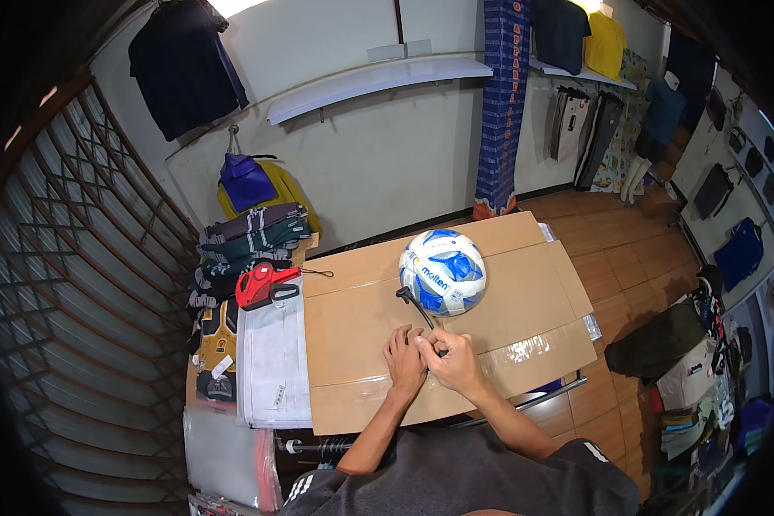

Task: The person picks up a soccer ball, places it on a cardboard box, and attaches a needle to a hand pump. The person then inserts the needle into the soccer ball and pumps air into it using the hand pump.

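My right hand (pixel 453 363) is closed around a thin black rod (pixel 423 314) with a short crosspiece at its far end, and its dark near end shows by my fingers. The rod slants up and left, towards the ball. Beside it, my left hand (pixel 405 359) rests low over the cardboard, fingers bent and drawn together, its tips against my right fingers. Whatever it pinches is hidden. A white and blue molten football (pixel 443 273) sits on the flattened cardboard (pixel 353 344) just beyond both hands, touched by neither.
Left of the cardboard lie a red and black device with a wrist strap (pixel 265 285), white wrapped packs (pixel 271 361) and folded dark clothes (pixel 254 236). A folding metal gate (pixel 86 301) lines the left side. Clothes (pixel 684 361) are heaped at right above the tiled floor (pixel 576 249).
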Demonstrator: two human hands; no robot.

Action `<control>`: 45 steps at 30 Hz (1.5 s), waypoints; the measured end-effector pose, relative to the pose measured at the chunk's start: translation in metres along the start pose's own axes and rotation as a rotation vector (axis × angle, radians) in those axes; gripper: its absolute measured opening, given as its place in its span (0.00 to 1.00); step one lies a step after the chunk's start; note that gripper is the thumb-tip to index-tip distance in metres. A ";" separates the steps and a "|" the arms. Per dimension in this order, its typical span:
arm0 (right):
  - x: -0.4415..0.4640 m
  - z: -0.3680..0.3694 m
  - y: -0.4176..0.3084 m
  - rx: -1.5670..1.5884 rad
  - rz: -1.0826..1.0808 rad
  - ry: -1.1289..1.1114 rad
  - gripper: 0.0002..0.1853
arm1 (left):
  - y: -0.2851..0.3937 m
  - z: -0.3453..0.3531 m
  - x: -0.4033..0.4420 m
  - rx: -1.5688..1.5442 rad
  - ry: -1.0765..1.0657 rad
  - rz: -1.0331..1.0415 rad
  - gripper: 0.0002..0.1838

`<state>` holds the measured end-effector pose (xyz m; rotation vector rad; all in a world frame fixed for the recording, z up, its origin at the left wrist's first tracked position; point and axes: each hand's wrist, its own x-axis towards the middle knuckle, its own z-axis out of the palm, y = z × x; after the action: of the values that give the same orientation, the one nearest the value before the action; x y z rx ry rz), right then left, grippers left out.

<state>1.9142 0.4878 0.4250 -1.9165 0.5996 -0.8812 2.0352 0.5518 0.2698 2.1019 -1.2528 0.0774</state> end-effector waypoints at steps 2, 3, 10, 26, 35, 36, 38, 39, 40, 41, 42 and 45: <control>-0.004 0.002 -0.002 -0.056 -0.030 -0.008 0.15 | 0.003 -0.004 0.001 -0.010 -0.002 0.001 0.21; -0.003 0.001 -0.003 -0.047 -0.022 -0.019 0.15 | 0.003 -0.004 0.001 -0.009 0.003 -0.005 0.21; 0.003 -0.036 -0.063 0.140 0.033 -0.040 0.14 | -0.001 0.003 0.001 -0.006 0.024 -0.031 0.20; 0.000 -0.009 -0.002 -0.001 0.052 -0.017 0.14 | 0.002 0.001 0.001 -0.001 0.025 -0.027 0.19; -0.001 -0.029 -0.048 0.067 0.062 -0.099 0.14 | 0.004 -0.003 0.000 -0.019 0.020 -0.023 0.19; -0.002 -0.038 -0.062 0.079 0.036 -0.092 0.13 | 0.005 -0.002 0.000 -0.016 0.023 -0.024 0.19; -0.001 -0.053 -0.083 0.103 -0.018 -0.074 0.13 | 0.005 -0.002 0.000 -0.010 0.031 -0.025 0.19; -0.001 -0.053 -0.082 0.112 -0.026 -0.064 0.13 | 0.004 -0.001 0.000 -0.005 0.035 -0.020 0.19; 0.000 -0.051 -0.079 0.120 -0.034 -0.054 0.13 | 0.004 0.000 -0.001 0.000 0.039 -0.015 0.19; 0.001 -0.050 -0.076 0.128 -0.043 -0.045 0.13 | 0.003 0.000 0.000 0.005 0.044 -0.010 0.19; 0.004 -0.047 -0.070 0.106 -0.028 -0.044 0.13 | 0.004 0.001 0.002 0.003 0.032 -0.020 0.19; 0.010 -0.030 -0.044 0.060 0.002 -0.037 0.13 | 0.003 0.001 0.002 -0.013 0.001 -0.038 0.19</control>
<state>1.8996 0.4852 0.4775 -1.8732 0.5474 -0.8514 2.0338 0.5487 0.2713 2.1136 -1.2084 0.0537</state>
